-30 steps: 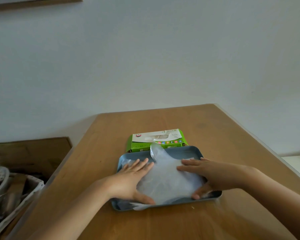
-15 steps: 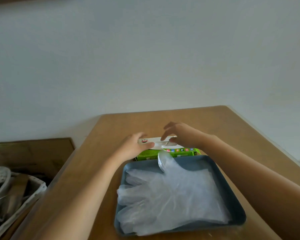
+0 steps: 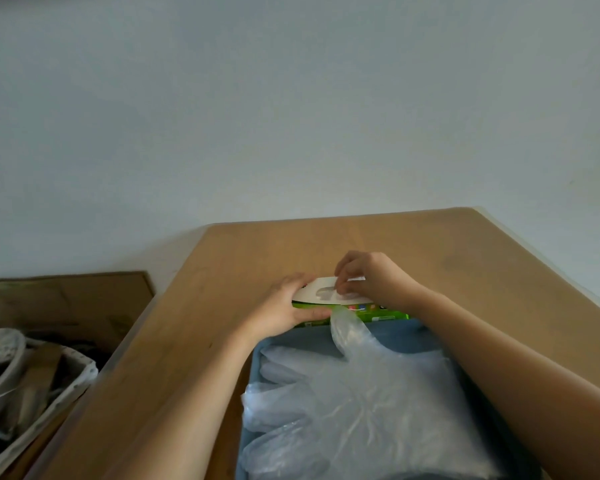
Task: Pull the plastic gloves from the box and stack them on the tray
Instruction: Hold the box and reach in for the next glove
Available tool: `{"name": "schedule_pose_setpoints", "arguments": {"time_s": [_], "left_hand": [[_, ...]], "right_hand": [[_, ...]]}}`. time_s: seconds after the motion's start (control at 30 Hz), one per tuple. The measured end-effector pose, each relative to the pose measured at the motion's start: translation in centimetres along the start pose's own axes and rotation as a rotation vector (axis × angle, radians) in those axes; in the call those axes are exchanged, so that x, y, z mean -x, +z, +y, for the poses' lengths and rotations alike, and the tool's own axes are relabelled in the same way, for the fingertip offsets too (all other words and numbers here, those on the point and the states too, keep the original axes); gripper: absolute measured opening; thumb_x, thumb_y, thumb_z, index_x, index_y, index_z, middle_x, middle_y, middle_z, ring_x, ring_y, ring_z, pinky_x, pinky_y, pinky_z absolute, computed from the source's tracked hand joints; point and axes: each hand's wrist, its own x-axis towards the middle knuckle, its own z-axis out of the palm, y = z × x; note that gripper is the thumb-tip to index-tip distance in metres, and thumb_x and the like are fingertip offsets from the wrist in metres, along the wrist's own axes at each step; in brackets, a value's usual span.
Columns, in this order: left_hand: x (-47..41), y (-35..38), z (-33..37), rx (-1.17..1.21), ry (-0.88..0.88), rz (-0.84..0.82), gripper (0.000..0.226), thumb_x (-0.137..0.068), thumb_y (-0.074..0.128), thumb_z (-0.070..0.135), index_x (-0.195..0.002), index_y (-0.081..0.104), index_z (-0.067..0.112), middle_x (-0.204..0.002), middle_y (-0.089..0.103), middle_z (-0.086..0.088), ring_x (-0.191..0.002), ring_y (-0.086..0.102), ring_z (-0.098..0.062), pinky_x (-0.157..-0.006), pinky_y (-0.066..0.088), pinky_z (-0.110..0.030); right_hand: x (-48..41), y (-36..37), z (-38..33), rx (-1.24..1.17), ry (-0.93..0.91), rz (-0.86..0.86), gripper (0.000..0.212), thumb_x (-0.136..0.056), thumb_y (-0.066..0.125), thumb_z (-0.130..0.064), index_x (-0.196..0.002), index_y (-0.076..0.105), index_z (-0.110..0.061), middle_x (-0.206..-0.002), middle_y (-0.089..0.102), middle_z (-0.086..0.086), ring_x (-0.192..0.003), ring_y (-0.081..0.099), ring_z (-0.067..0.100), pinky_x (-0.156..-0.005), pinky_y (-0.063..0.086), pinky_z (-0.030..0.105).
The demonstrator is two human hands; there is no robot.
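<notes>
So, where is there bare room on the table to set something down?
Bare table beyond the box to the far edge, and strips along its left and right sides. Crowded: gloves fill the tray; left hand and right hand are at the box.

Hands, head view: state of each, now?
Left hand: grips the box at its left end.
Right hand: fingers pinched at the box's top slot; what they hold cannot be told.

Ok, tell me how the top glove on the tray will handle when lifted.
Probably floppy: the top glove is thin, wrinkled film, its thumb curling up at the tray rim. Likely very light, since it looks translucent. It may cling to the gloves beneath.
</notes>
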Motion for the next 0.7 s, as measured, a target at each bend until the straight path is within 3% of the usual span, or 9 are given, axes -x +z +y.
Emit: {"name": "schedule_pose_setpoints", "arguments": {"time_s": [0.1, 0.23, 0.33, 0.43, 0.53, 0.7], "left_hand": [[-0.2, 0.0, -0.1, 0.003, -0.007, -0.002, 0.074, -0.082, 0.07, 0.042, -0.145, 0.038, 0.02, -0.148, 0.035, 0.001, -0.134, 0.034, -0.016, -0.109, 0.028, -0.029], [-0.3, 0.1, 0.0, -0.003, -0.002, 0.009, 0.075, -0.082, 0.071, 0.042, -0.145, 0.038, 0.018, -0.149, 0.034, -0.001, -0.135, 0.033, -0.017, -0.112, 0.027, -0.031], [-0.3, 0.2, -0.2, -0.007, 0.012, 0.025, 0.076, -0.08, 0.071, 0.043, -0.145, 0.039, 0.019, -0.148, 0.037, -0.001, -0.134, 0.036, -0.018, -0.111, 0.029, -0.032], [-0.3, 0.3, -0.5, -0.019, -0.014, 0.022, 0.079, -0.079, 0.07, 0.05, -0.146, 0.035, 0.029, -0.155, 0.027, 0.004, -0.141, 0.027, -0.017, -0.116, 0.024, -0.042], [-0.4, 0.4, -0.6, -0.004, -0.036, 0.025, 0.079, -0.078, 0.07, 0.052, -0.146, 0.033, 0.035, -0.157, 0.022, 0.008, -0.142, 0.024, -0.015, -0.117, 0.023, -0.043], [-0.2, 0.3, -0.4, -0.008, -0.029, 0.031, 0.077, -0.079, 0.07, 0.051, -0.145, 0.036, 0.031, -0.157, 0.023, 0.007, -0.142, 0.024, -0.016, -0.116, 0.024, -0.042]], "right_hand": [[0.1, 0.2, 0.1, -0.14, 0.063, 0.076, 0.009, -0.079, 0.073, -0.003, -0.08, 0.075, -0.012, -0.099, 0.052, -0.003, -0.087, 0.058, 0.012, -0.079, 0.049, 0.014], [0.0, -0.3, 0.6, -0.167, 0.123, 0.146, 0.013, -0.082, 0.07, -0.008, -0.078, 0.07, -0.02, -0.098, 0.057, -0.004, -0.085, 0.057, 0.008, -0.074, 0.044, 0.012], [0.1, -0.9, 0.4, -0.124, 0.077, 0.156, 0.013, -0.084, 0.069, -0.012, -0.078, 0.067, -0.023, -0.097, 0.059, -0.006, -0.087, 0.06, 0.011, -0.076, 0.047, 0.021], [0.3, -0.8, -0.6, 0.024, -0.104, 0.021, 0.006, -0.08, 0.075, -0.023, -0.086, 0.072, -0.024, -0.112, 0.055, -0.006, -0.1, 0.054, 0.009, -0.088, 0.044, 0.023], [-0.1, -0.3, -1.6, 0.236, -0.209, -0.135, 0.011, -0.085, 0.07, -0.028, -0.095, 0.075, -0.028, -0.128, 0.048, -0.006, -0.12, 0.037, 0.01, -0.098, 0.036, 0.025], [-0.9, 1.1, -1.9, 0.379, -0.221, -0.175, 0.017, -0.092, 0.061, -0.025, -0.095, 0.076, -0.017, -0.125, 0.053, 0.0, -0.121, 0.038, 0.017, -0.093, 0.041, 0.03]]}}
